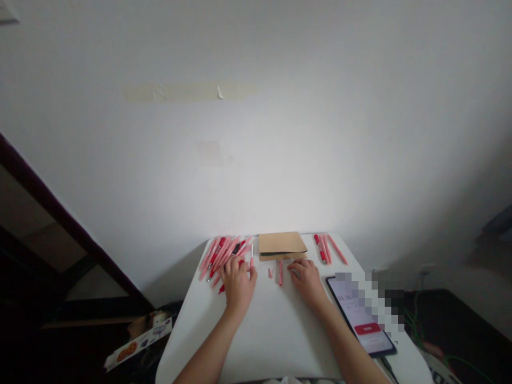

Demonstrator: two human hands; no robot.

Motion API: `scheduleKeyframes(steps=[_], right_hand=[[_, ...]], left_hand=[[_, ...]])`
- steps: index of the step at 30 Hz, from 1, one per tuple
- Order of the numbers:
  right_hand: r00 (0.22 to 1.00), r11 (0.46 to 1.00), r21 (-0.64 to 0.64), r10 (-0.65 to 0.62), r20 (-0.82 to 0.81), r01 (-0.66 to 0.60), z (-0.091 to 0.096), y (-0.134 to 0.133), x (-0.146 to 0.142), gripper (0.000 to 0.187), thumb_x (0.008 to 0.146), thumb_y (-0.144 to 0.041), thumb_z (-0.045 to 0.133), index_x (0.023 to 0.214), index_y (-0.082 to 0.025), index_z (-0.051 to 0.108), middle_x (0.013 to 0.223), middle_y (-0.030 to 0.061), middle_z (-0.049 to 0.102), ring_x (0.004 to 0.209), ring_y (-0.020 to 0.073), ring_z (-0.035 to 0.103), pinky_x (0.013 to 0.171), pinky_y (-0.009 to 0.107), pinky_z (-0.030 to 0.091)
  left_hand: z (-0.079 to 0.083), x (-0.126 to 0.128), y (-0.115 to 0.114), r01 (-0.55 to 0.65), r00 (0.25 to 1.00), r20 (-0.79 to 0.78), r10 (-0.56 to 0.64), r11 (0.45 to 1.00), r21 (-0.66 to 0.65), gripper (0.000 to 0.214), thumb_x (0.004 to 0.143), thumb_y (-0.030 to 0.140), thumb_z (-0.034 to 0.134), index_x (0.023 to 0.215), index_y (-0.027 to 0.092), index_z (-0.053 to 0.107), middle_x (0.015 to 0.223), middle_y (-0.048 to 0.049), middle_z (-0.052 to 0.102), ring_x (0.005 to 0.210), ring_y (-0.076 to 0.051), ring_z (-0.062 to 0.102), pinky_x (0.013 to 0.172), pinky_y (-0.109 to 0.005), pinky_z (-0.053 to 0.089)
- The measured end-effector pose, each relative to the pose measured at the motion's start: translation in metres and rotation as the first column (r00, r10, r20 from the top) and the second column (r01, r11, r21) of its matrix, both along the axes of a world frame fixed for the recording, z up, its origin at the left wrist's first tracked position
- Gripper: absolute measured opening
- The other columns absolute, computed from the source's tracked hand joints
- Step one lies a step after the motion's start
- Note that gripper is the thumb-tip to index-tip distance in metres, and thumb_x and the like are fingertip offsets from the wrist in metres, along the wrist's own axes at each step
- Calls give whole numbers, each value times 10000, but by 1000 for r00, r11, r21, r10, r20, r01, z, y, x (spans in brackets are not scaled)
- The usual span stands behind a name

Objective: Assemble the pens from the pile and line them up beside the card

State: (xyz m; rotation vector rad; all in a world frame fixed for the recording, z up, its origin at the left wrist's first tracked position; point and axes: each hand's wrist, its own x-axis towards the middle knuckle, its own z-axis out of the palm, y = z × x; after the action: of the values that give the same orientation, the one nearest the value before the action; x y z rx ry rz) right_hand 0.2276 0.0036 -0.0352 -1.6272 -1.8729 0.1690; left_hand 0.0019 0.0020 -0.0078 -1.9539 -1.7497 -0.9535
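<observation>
My left hand (239, 280) rests over the near side of a pile of pink and red pens (224, 252), fingers bent and apart, thumb out to the right. Just beyond that thumb is a slim pen part, white above and pink below (252, 257); I cannot tell whether the thumb touches it. My right hand (307, 280) lies on the table with loosely bent fingers and nothing visible in them. To its left is a pink pen barrel (280, 273), and beside that a small pink piece (270, 273).
A folded brown paper or card piece (282, 242) lies at the table's wall edge. Several pink and red pens (328, 249) lie at the back right. A phone with a lit screen (356, 312) lies beside my right forearm. The white table (272, 336) stands against a wall.
</observation>
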Motion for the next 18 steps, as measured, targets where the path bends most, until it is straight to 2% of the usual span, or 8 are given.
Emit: scheduleKeyframes(steps=[5,9,14,18], right_hand=[[995,995,98,12,-94,-2,0,0,2,200,854,-159,573,919,-229,748,993,72,688,1010,249,583,905,371,458],[982,983,182,44,-181,-10,0,0,4,169,869,-216,577,923,-236,736,972,69,677,990,247,590,893,383,478],[973,959,280,111,-204,-50,2,-1,1,218,873,-259,616,1068,-269,715,1064,73,646,1033,253,573,918,422,489],[977,952,298,125,-172,-70,3,-1,-3,294,862,-249,649,1146,-302,704,1108,81,611,1070,261,551,943,450,488]], left_hand=[[1,2,0,112,991,55,-118,988,106,81,833,217,641,759,198,670,1058,-95,640,1104,-288,545,998,-490,405],[-2,3,1,209,973,74,-219,970,126,48,824,206,669,776,209,665,1067,-83,628,1107,-275,553,1012,-497,412],[-5,4,3,297,950,63,-305,948,116,42,816,207,697,782,224,678,1071,-70,626,1103,-267,564,1017,-513,415],[-6,4,2,341,936,59,-347,936,86,19,821,234,710,805,237,702,1101,-70,625,1112,-270,556,1030,-544,404]])
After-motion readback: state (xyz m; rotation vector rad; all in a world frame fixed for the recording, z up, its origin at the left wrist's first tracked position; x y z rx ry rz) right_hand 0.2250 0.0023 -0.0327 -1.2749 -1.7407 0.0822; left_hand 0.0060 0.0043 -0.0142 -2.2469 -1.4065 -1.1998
